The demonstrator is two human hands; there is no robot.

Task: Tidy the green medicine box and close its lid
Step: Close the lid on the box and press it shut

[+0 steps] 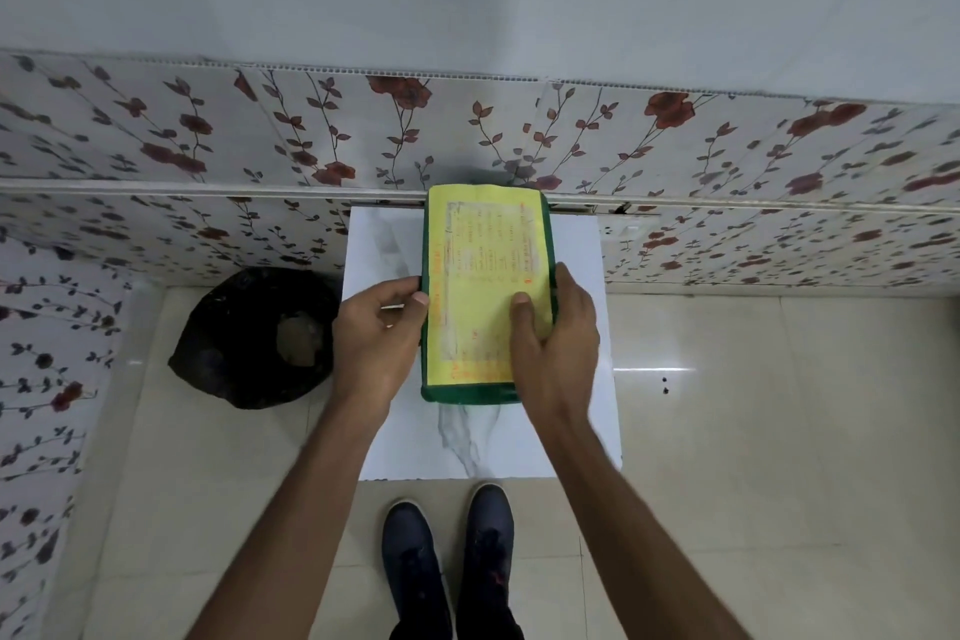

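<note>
The green medicine box (470,395) stands on a small white marble-patterned table (483,447). Its lid (488,244), covered by a yellow label with orange print, lies flat on top of the box. My left hand (376,333) grips the box's left edge, thumb on the lid's rim. My right hand (556,333) holds the right edge, with the thumb pressed on the yellow label. The box's contents are hidden under the lid.
A black bin bag (254,338) sits on the tiled floor left of the table. A floral-patterned wall (727,146) runs behind the table. My dark shoes (452,561) stand at the table's near edge.
</note>
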